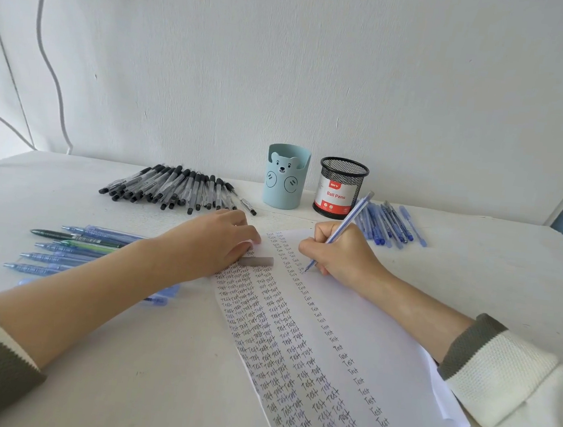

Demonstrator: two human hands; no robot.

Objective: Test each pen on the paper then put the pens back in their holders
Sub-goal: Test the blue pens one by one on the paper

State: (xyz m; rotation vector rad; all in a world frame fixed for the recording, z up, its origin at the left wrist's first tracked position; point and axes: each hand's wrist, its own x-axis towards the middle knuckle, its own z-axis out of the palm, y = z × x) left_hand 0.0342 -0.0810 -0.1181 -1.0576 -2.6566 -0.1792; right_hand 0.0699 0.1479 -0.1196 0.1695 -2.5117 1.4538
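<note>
On the paper (348,323), near its far edge, the right hand (341,257) grips a blue pen (352,216). Its tip touches the sheet, pointing down toward the person; its long axis leans up and away toward the black mesh holder (341,188). The left hand (215,241) rests on the paper with loose fingers.

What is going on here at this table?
A person is testing pens. The right hand writes with a blue pen on the paper, which is covered in columns of "Test"; the left hand rests on it. Piles of black pens and blue pens lie nearby; the bear holder and mesh holder show no pens.
</note>
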